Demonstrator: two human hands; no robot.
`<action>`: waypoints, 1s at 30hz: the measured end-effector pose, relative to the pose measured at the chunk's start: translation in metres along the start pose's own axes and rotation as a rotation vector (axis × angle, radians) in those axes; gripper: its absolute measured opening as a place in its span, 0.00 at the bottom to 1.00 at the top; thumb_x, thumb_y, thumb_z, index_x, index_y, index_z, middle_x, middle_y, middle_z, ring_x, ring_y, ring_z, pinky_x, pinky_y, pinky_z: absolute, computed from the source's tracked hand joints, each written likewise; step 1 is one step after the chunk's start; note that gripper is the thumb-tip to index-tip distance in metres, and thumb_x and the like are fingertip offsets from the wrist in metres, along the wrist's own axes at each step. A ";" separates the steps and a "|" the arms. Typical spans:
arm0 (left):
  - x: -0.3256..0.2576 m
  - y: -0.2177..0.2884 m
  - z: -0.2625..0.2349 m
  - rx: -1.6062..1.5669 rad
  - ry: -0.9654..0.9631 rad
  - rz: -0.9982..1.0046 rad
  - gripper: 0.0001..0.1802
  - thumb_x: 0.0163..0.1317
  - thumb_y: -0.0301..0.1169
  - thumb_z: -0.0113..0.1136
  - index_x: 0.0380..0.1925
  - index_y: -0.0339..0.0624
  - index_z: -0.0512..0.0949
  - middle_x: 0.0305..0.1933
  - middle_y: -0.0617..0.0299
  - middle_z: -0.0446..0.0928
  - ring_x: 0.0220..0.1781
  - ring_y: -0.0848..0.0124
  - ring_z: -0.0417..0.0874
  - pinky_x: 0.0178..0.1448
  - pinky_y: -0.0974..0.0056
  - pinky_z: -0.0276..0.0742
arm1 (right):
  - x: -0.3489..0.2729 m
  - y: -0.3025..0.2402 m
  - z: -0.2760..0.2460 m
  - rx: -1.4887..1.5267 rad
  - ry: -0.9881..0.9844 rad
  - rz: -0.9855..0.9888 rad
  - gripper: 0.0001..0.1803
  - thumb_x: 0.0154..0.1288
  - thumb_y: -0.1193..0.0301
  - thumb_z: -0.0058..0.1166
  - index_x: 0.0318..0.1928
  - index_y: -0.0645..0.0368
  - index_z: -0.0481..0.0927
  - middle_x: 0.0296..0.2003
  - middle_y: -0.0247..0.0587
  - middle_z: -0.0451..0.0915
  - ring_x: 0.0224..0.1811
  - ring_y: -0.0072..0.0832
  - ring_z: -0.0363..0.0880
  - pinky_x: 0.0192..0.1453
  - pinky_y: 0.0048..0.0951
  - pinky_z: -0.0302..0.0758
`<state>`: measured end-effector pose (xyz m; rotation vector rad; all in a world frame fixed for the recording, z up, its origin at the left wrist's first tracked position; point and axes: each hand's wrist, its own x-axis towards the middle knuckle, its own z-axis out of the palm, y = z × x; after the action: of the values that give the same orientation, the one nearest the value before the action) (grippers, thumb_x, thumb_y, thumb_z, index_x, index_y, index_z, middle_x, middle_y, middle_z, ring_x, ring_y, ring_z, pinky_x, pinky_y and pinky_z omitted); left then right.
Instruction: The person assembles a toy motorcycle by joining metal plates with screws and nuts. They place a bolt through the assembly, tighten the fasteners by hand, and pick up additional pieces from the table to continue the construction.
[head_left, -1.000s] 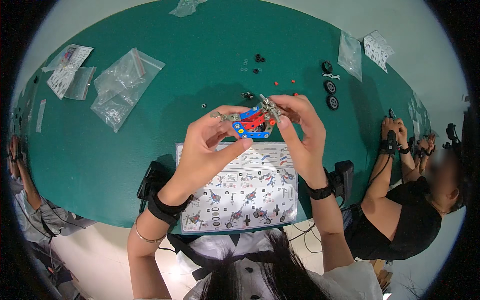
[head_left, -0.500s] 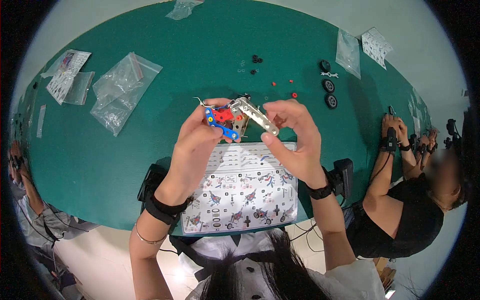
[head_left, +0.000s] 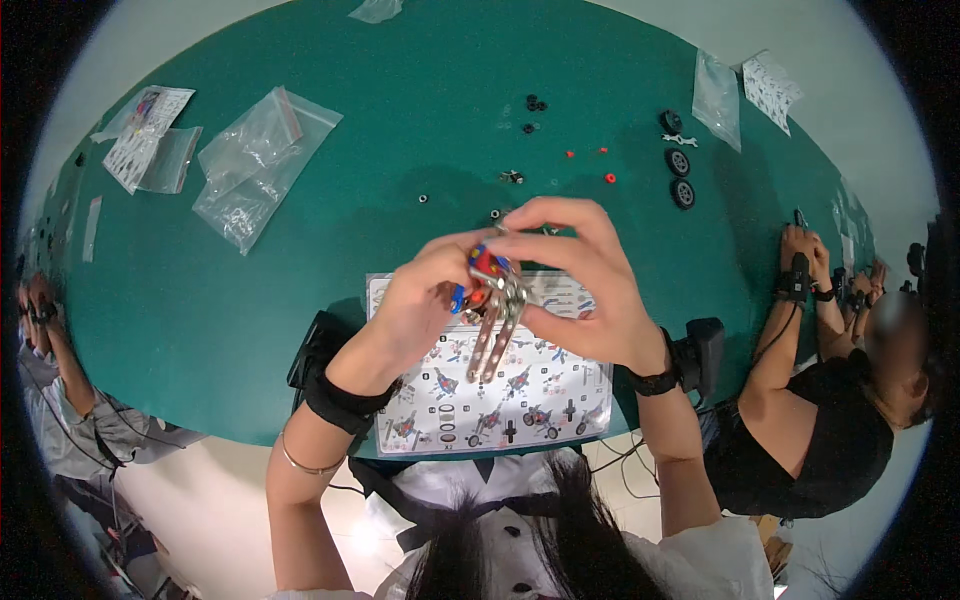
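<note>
A partly built model (head_left: 497,283) of perforated metal strips with red and blue plastic pieces is held above the printed instruction sheet. My left hand (head_left: 418,305) is closed around its left side, next to a blue piece. From the right, my right hand (head_left: 590,285) grips it, with the thumb at the metal joint and the fingers arched over the far side. Two parallel silver strips hang from the model toward me. The fingers hide much of its middle. Beneath lies the instruction sheet (head_left: 400,400), covered with small assembly drawings.
Beyond my hands lie small metal fasteners (head_left: 512,177), black parts (head_left: 536,104) and red spacers (head_left: 610,178). Black wheels (head_left: 682,193) and a small wrench (head_left: 679,140) lie farther right. Clear plastic bags (head_left: 265,165) are at left. A co-worker (head_left: 800,430) sits at right.
The model has turned so its metal strips point toward me, and the blue arm is now mostly covered. My right hand has moved left and over it. The whole view has shifted slightly.
</note>
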<state>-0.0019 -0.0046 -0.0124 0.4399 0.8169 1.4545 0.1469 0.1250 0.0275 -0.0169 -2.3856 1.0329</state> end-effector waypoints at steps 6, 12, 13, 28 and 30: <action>-0.001 -0.003 0.001 -0.009 0.011 -0.145 0.21 0.55 0.32 0.48 0.47 0.30 0.73 0.43 0.50 0.78 0.43 0.65 0.80 0.49 0.63 0.74 | -0.004 0.004 0.001 -0.054 -0.118 -0.085 0.25 0.40 0.71 0.68 0.45 0.52 0.80 0.50 0.36 0.76 0.53 0.36 0.73 0.56 0.39 0.65; 0.007 0.001 0.016 0.333 0.085 0.225 0.27 0.56 0.34 0.44 0.54 0.29 0.70 0.49 0.54 0.78 0.52 0.66 0.78 0.57 0.64 0.70 | -0.004 0.003 -0.007 -0.092 -0.062 0.005 0.20 0.45 0.70 0.67 0.42 0.56 0.79 0.41 0.36 0.80 0.47 0.36 0.77 0.60 0.42 0.63; 0.008 0.006 0.017 0.354 0.096 0.247 0.24 0.60 0.36 0.44 0.52 0.31 0.72 0.51 0.55 0.77 0.54 0.69 0.77 0.58 0.66 0.68 | -0.005 0.005 -0.008 -0.102 -0.034 0.044 0.20 0.47 0.69 0.67 0.42 0.56 0.79 0.40 0.36 0.80 0.46 0.36 0.77 0.61 0.43 0.62; 0.005 0.012 0.014 0.605 0.151 0.193 0.13 0.59 0.26 0.63 0.42 0.34 0.76 0.39 0.60 0.80 0.41 0.76 0.80 0.47 0.71 0.75 | -0.009 0.018 -0.010 -0.274 -0.003 0.170 0.14 0.56 0.63 0.61 0.40 0.57 0.81 0.34 0.39 0.82 0.40 0.35 0.79 0.59 0.39 0.63; 0.005 0.012 0.014 0.538 0.151 0.172 0.12 0.59 0.26 0.63 0.41 0.32 0.77 0.37 0.59 0.80 0.38 0.76 0.81 0.44 0.72 0.76 | -0.009 0.019 -0.010 -0.222 0.026 0.177 0.13 0.56 0.64 0.61 0.40 0.57 0.82 0.32 0.38 0.81 0.38 0.33 0.79 0.57 0.38 0.63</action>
<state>0.0000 0.0047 0.0043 0.8274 1.3262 1.4262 0.1562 0.1435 0.0161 -0.3243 -2.4975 0.8335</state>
